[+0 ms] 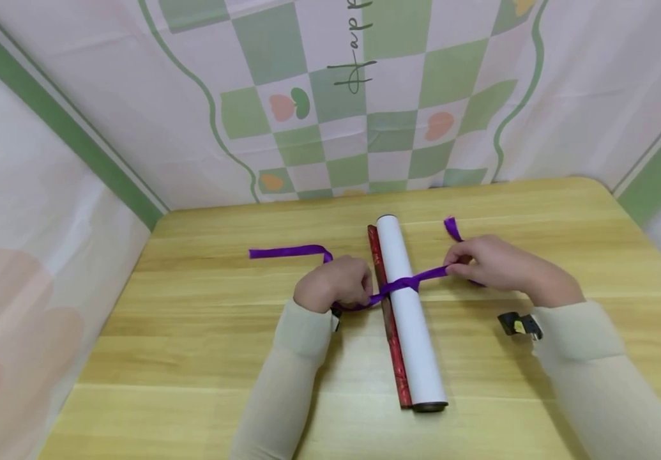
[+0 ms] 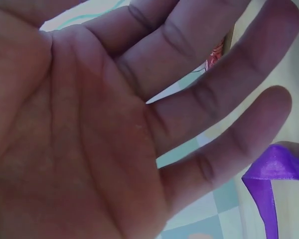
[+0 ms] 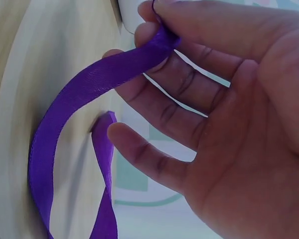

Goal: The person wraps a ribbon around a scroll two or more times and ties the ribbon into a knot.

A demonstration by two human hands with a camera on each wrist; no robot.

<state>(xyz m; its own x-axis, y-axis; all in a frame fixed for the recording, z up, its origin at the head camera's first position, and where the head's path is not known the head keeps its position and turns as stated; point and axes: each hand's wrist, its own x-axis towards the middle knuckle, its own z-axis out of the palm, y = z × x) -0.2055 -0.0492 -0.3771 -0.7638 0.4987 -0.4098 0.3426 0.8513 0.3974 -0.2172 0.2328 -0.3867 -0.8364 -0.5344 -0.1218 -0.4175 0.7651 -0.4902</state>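
Note:
A long white roll (image 1: 413,338) with dark ends lies on the table beside a thin red patterned strip (image 1: 397,364). A purple ribbon (image 1: 403,283) passes around both and crosses over itself on top of the roll. To the right, my right hand (image 1: 488,260) pinches one length of the ribbon between thumb and fingertips, and its loose tail (image 3: 42,149) hangs in a curve. Close to the red strip, my left hand (image 1: 336,281) pinches the other length with its fingertips pointing down. In the left wrist view, the left thumb and index tips are out of frame.
The wooden table (image 1: 192,345) ends at a back edge against a green-and-white checked cloth (image 1: 330,128). One ribbon end (image 1: 278,252) lies to the left, the other (image 1: 452,228) beyond the right hand. A small black device (image 1: 518,326) sits at the right wrist.

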